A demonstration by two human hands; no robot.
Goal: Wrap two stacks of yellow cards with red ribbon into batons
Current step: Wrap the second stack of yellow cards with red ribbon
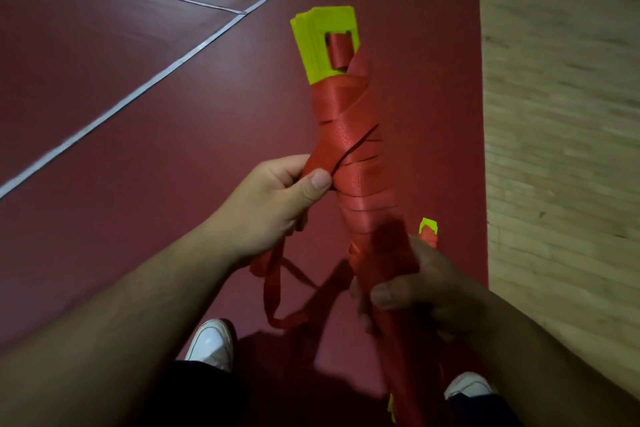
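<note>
Dark red floor point(138, 114), white line point(138, 94); white shoes point(209, 345) on it.

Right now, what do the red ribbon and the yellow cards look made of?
Red ribbon: looks like woven synthetic webbing, slight sheen, flat bands with a faint weave texture; fibre uncertain.
Yellow cards: fluorescent yellow-green, matte, thin stiff sheets stacked, with a cut slot; plastic or coated card, cannot tell which.

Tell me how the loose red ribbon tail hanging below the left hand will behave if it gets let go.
Probably floppy: the ribbon tail droops in slack loops under the left hand. It looks light and thin, so it would likely dangle rather than hold shape. The wraps on the baton might loosen, since only that hand's pinch seems to keep the ribbon taut.
</note>
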